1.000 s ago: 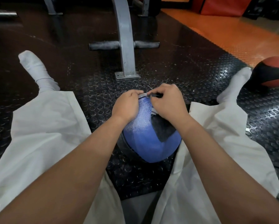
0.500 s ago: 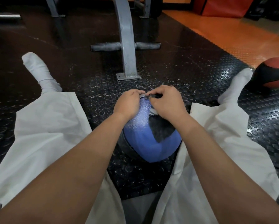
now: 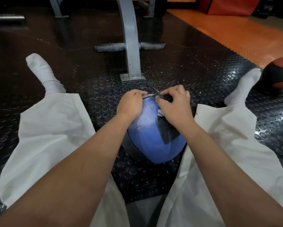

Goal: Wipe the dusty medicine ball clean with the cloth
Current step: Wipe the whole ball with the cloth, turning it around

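The studded floor mat (image 3: 194,76) carries the blue medicine ball (image 3: 147,128), which lies between the person's spread legs. The ball looks heavy, firm and grainy, so I think it is better steadied from the top than lifted. The left hand (image 3: 131,104) curls on its far top; whether it grips anything I cannot tell. The right hand (image 3: 175,105) pinches a small dark cloth (image 3: 166,99), which looks soft and light. No container is visible.

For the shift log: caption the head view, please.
Person seated on the floor: left hand holds the blue ball, right hand pinches a dark cloth at its top.
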A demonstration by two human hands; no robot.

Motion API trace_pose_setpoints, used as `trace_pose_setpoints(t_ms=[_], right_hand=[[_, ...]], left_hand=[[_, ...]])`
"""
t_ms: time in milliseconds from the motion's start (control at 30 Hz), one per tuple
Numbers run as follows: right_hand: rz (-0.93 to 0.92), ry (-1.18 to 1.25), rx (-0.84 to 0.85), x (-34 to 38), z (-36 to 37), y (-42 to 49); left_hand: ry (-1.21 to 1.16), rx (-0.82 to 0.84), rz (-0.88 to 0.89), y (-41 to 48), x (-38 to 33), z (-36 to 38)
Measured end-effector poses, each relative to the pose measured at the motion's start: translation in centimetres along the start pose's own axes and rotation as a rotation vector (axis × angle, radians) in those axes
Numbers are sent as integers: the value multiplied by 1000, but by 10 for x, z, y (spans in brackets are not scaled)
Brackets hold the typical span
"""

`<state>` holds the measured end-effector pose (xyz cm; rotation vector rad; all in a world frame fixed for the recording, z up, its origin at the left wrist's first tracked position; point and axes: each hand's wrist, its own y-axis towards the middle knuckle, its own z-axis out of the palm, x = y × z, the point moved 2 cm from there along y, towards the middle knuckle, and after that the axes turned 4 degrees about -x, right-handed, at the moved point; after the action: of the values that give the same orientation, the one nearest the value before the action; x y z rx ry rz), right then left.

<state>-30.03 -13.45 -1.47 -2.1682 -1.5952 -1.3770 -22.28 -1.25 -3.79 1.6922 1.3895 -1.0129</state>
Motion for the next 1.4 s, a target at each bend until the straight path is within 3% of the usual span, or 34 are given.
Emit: trace_pose_setpoints(t_ms=[200, 467, 633, 733, 833, 967, 1133, 1267, 1400], right_hand=[[-201, 27, -125, -6, -11, -53], [-73, -151, 61, 11, 5, 8], [-350, -179, -37, 8, -1, -52], [-401, -143, -7, 2, -5, -71], [-321, -203, -46, 11, -4, -46], [-162, -341, 48, 19, 7, -8], [-281, -260, -163, 11, 3, -58], [-330, -290, -142, 7, 2, -77], [-123, -365, -55, 21, 7, -24]], left_hand=[[-14, 40, 17, -1, -3, 0], [-18, 11, 41, -15, -7, 1], [-101, 60, 38, -6, -4, -3], [-82, 81, 60, -9, -3, -4], [-90, 57, 76, -17, 0, -1], [-85, 26, 72, -20, -2, 2], [-77, 65, 59, -3, -4, 0], [-65, 111, 35, 0, -4, 0], [-80, 54, 48, -4, 1, -1]])
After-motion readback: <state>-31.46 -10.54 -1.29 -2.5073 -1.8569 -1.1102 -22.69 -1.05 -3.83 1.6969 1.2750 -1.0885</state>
